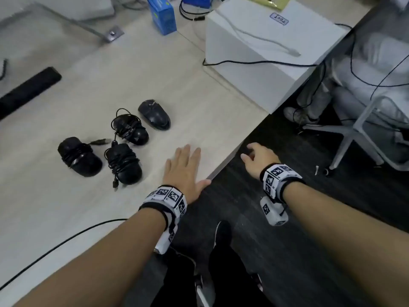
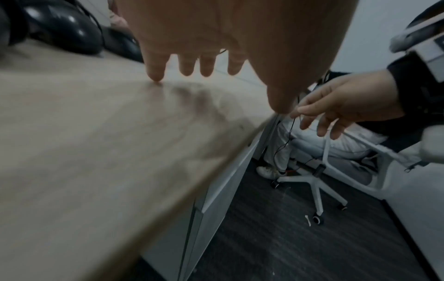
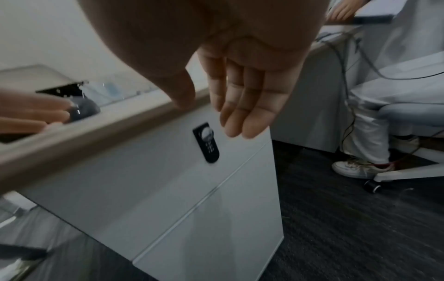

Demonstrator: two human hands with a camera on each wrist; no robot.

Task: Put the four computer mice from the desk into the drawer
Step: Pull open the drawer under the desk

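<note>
Several black computer mice lie on the light wooden desk (image 1: pixel 66 218): one at the left (image 1: pixel 78 156), one in front (image 1: pixel 124 163), one behind it (image 1: pixel 130 127), all three wrapped in their cords, and a bare one (image 1: pixel 155 114) at the back right. My left hand (image 1: pixel 184 169) rests flat on the desk near its edge, fingers straight, right of the mice. My right hand (image 1: pixel 257 159) hangs past the desk edge, fingers loosely extended and empty. In the right wrist view it (image 3: pixel 240 106) hovers in front of the white drawer unit (image 3: pixel 144 180), whose drawers are closed, near a black keypad lock (image 3: pixel 207 142).
A white box (image 1: pixel 265 52) with a cable over it stands at the desk's back right, a blue carton (image 1: pixel 162 15) behind, a black bar (image 1: pixel 28 89) at the left. A seated person's legs (image 1: pixel 314 98) and a white chair base (image 1: pixel 354 134) occupy the dark floor to the right.
</note>
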